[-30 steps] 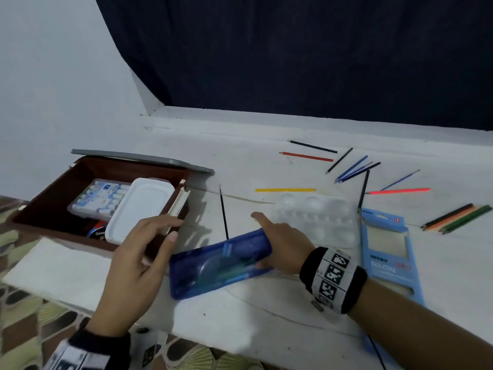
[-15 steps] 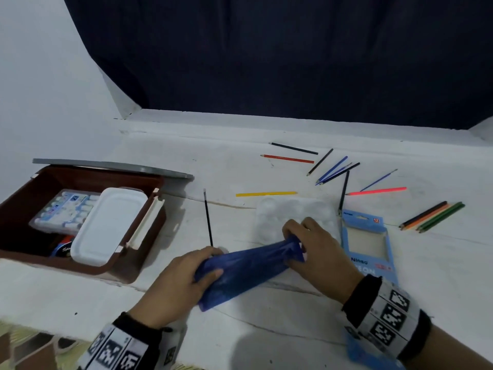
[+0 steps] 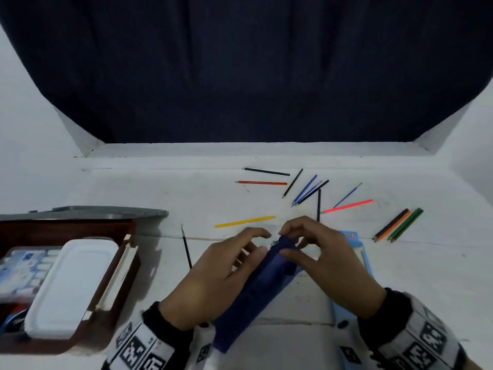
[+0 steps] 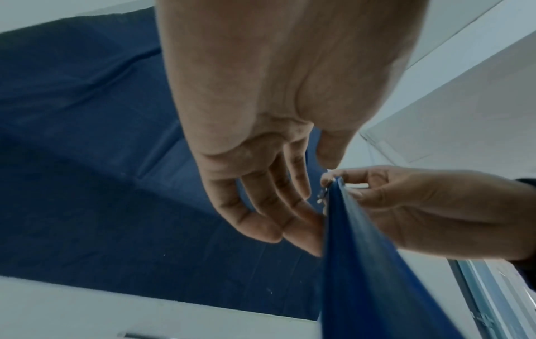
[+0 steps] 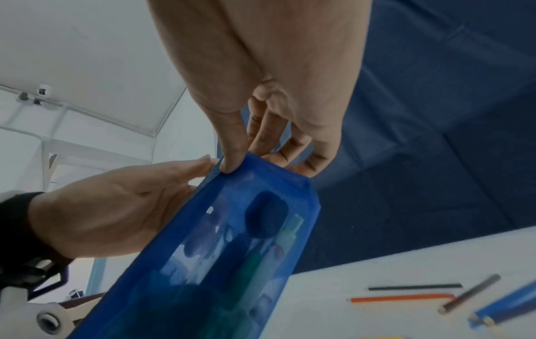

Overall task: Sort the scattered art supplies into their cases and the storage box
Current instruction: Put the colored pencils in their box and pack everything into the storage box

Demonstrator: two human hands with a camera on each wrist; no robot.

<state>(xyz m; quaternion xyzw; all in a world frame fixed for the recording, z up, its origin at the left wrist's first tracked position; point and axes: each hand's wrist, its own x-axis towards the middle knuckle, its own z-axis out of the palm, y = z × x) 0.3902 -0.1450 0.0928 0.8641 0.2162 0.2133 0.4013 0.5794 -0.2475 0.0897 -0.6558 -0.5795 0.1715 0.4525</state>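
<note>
I hold a blue see-through pouch (image 3: 256, 287) above the table's front, its far end tilted up. My right hand (image 3: 284, 242) pinches that upper end between thumb and fingers, near a small zip pull. My left hand (image 3: 260, 243) lies along the pouch's left side with nearly straight fingers touching it and the thumb apart. In the right wrist view the pouch (image 5: 232, 252) shows pens and dark shapes inside. Loose pencils lie beyond: yellow (image 3: 244, 222), red (image 3: 262, 182), pink (image 3: 346, 206), and a bunch (image 3: 398, 225) at the right.
A brown storage box (image 3: 117, 265) stands at the left with a white case (image 3: 72, 287) and a marker pack (image 3: 24, 265) inside, its grey lid (image 3: 88, 212) behind. A thin black brush (image 3: 186, 248) lies beside it. A blue pencil carton (image 3: 365, 252) is under my right hand.
The pouch lay flat and crosswise with a hand at each end. Now it is lifted and turned lengthwise, my right hand pinching its far end and my left moved up beside it.
</note>
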